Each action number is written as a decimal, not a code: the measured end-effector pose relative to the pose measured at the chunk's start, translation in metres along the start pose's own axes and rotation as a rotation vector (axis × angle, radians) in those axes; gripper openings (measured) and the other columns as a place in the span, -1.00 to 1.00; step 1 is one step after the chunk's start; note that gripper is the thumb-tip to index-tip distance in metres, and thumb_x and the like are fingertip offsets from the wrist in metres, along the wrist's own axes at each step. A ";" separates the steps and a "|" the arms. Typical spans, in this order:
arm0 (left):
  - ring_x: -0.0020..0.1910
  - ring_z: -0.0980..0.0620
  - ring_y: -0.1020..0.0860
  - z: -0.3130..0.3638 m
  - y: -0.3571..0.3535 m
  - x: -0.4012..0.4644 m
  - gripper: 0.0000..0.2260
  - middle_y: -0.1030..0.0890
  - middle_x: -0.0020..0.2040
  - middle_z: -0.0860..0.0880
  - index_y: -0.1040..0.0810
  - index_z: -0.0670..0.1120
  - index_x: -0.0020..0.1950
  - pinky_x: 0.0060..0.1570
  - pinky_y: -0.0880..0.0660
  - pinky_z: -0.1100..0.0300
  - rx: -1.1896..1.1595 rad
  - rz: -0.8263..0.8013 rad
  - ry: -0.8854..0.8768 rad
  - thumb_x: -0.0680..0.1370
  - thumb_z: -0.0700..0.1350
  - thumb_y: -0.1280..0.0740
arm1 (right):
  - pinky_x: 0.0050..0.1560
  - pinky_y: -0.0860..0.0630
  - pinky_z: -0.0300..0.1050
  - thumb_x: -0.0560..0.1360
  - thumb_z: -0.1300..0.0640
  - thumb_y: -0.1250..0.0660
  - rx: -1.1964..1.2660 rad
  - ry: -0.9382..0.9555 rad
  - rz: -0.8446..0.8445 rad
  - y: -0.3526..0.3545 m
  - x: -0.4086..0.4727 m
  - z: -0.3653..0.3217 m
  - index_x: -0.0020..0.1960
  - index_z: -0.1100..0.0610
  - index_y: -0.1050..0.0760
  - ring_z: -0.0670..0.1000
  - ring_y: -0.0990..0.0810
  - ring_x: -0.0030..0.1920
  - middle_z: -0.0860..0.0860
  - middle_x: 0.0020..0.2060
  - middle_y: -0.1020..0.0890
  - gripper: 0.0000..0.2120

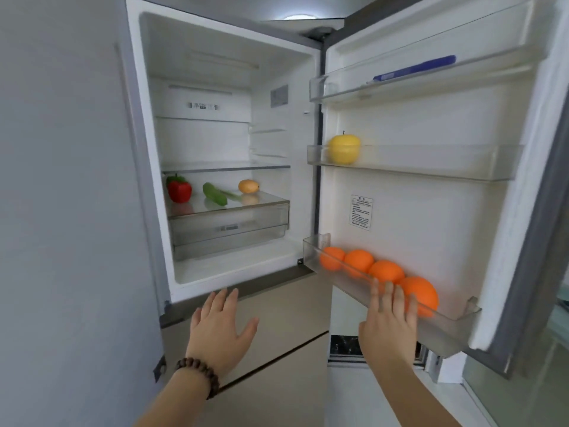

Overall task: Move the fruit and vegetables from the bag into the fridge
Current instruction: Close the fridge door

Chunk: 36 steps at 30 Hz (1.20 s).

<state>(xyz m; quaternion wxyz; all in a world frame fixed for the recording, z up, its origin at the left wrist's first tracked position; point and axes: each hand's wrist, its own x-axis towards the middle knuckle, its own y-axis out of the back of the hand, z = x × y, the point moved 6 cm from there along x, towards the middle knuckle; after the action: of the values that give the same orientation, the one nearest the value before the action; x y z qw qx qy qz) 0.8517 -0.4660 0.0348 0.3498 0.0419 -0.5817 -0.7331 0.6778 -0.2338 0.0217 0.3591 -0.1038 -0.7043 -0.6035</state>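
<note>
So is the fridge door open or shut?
Open. The fridge door is swung wide, showing its oranges and yellow apple.

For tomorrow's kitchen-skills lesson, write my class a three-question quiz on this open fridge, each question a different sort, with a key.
1. How many oranges sit in the bottom door bin?
2. True or false: the yellow apple lies on the glass shelf beside the red pepper.
3. The right hand has its fingers: A) round an orange, B) straight at the bin's front, C) on the green vegetable.

Key: 1) four; 2) false, it is in the middle door bin; 3) B.
</note>
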 end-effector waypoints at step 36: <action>0.51 -0.08 -0.11 -0.092 0.099 -0.027 -0.38 -0.19 0.52 -0.05 -0.12 -0.04 0.52 0.46 -0.08 -0.07 -0.045 0.202 0.068 0.55 0.24 -0.10 | 0.49 0.10 0.19 0.51 0.04 -0.07 0.159 0.571 0.252 0.156 -0.050 -0.179 0.39 0.17 -0.35 0.10 -0.07 0.51 0.10 0.45 -0.30 -0.51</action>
<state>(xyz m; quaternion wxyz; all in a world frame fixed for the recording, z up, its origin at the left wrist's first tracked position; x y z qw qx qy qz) 0.9613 -0.5343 0.0829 0.4423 -0.0001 -0.5541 -0.7052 0.8723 -0.3458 0.1131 0.6210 0.0117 -0.6018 -0.5021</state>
